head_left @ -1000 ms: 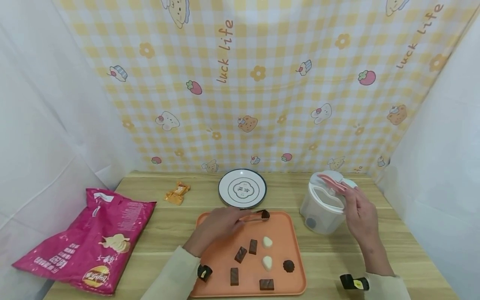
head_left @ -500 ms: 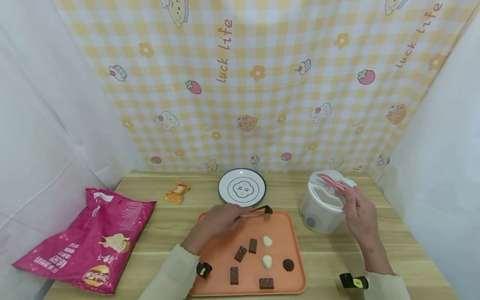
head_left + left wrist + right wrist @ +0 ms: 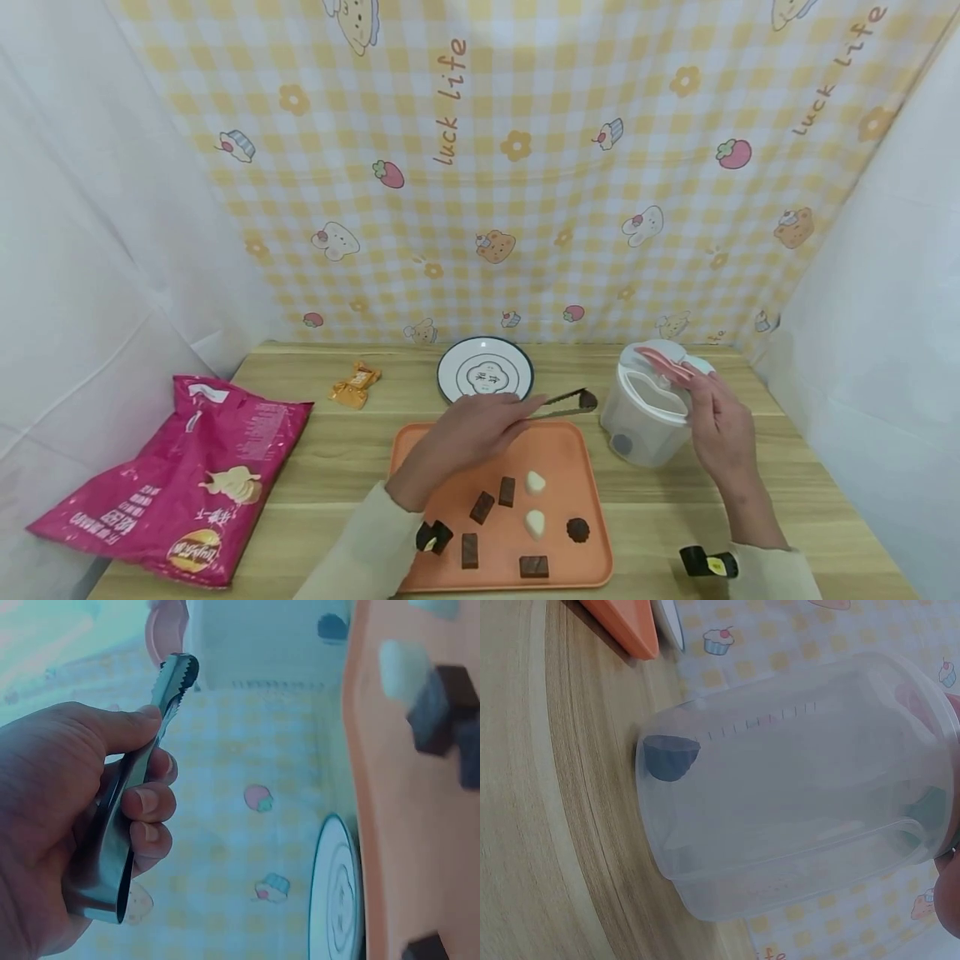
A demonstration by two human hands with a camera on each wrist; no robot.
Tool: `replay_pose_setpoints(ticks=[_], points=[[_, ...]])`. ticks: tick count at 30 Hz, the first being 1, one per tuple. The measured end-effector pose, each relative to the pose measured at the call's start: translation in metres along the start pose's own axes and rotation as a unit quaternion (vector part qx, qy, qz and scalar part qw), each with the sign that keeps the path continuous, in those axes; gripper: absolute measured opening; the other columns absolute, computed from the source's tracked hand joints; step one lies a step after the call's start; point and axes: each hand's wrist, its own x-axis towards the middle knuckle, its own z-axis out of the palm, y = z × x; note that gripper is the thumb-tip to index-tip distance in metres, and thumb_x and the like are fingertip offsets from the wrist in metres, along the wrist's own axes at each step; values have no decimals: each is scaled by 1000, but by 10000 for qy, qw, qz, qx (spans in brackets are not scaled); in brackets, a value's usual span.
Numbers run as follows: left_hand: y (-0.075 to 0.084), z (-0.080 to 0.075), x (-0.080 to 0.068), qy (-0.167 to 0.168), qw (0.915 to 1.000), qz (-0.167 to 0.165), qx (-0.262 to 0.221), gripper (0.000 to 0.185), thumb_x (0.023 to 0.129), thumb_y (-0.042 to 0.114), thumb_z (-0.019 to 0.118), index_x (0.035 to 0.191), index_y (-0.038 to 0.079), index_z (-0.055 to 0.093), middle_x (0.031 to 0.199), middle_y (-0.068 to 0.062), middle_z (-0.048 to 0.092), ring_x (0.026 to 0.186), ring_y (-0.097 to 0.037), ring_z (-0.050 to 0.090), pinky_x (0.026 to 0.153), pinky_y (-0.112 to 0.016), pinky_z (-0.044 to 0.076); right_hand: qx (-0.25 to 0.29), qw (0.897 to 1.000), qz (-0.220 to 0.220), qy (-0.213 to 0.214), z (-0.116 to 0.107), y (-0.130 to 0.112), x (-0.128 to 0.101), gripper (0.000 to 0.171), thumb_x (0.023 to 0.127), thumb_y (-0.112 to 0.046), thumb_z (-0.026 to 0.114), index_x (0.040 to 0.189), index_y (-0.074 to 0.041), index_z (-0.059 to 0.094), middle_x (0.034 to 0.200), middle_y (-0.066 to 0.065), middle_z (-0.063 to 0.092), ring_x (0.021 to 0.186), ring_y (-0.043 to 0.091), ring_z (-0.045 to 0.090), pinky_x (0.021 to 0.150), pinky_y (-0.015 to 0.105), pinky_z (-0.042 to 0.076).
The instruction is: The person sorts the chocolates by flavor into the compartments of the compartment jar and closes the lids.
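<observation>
My left hand (image 3: pixel 480 429) grips metal tongs (image 3: pixel 112 840) with serrated tips, and a round dark chocolate (image 3: pixel 588 401) is pinched at their ends. The chocolate is beside the left side of a clear plastic canister (image 3: pixel 637 437) on the table. At its top, my right hand (image 3: pixel 723 433) holds a pink flap lid (image 3: pixel 663 364) up, with a compartment uncovered below it. Through the canister wall one dark chocolate (image 3: pixel 670 757) shows at the bottom. Brown bars (image 3: pixel 534 567), white chocolates (image 3: pixel 535 524) and another round dark chocolate (image 3: pixel 577 530) lie on the orange tray (image 3: pixel 555 450).
Behind the tray stands a white plate (image 3: pixel 457 367) with a dark rim, partly covered by my left hand in the head view. To the left lie a magenta chip bag (image 3: pixel 172 483) and orange-wrapped candy (image 3: pixel 356 386). A checked cloth (image 3: pixel 517 192) hangs behind the table.
My left hand has carried the tongs and chocolate right and away from me, from over the tray's far edge toward the canister. The right hand stays on the lid.
</observation>
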Motion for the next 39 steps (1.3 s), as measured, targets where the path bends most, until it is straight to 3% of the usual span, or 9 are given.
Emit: replay_pose_setpoints(ticks=[9, 18, 27, 34, 39], points=[[27, -4, 33, 211, 9988, 256, 351, 45, 110, 29, 53, 154, 23, 51, 95, 6, 64, 61, -4, 45, 50, -22, 35, -30, 9999, 93, -89, -2, 0, 0, 34, 110, -14, 49, 117, 11, 70, 128, 26, 65, 129, 50, 52, 110, 18, 30], [42, 4, 56, 45, 9994, 61, 331, 48, 111, 32, 50, 158, 28, 45, 102, 8, 66, 61, -2, 45, 49, -21, 35, -102, 9994, 286, -159, -2, -1, -1, 39, 112, -19, 45, 118, 10, 70, 131, 25, 64, 133, 50, 49, 112, 20, 29], [47, 11, 62, -16, 9984, 100, 564, 47, 111, 32, 50, 157, 26, 46, 109, 6, 68, 58, -3, 44, 48, -20, 35, -60, 9998, 187, 11, 1, 0, -2, 37, 111, -17, 47, 114, 10, 71, 126, 27, 66, 131, 48, 52, 111, 21, 32], [47, 11, 61, -20, 9989, 28, 464, 46, 111, 33, 50, 156, 27, 47, 108, 5, 68, 56, -4, 43, 47, -20, 34, -89, 9999, 140, 12, 1, 2, -1, 36, 111, -17, 47, 113, 11, 71, 127, 25, 66, 133, 37, 53, 111, 20, 31], [46, 12, 60, -9, 9997, -51, 249, 47, 111, 34, 50, 157, 25, 46, 107, 3, 67, 55, -4, 43, 48, -20, 34, -82, 9999, 145, 17, 1, 1, -1, 36, 110, -16, 47, 113, 11, 71, 127, 27, 65, 131, 46, 52, 111, 20, 31]])
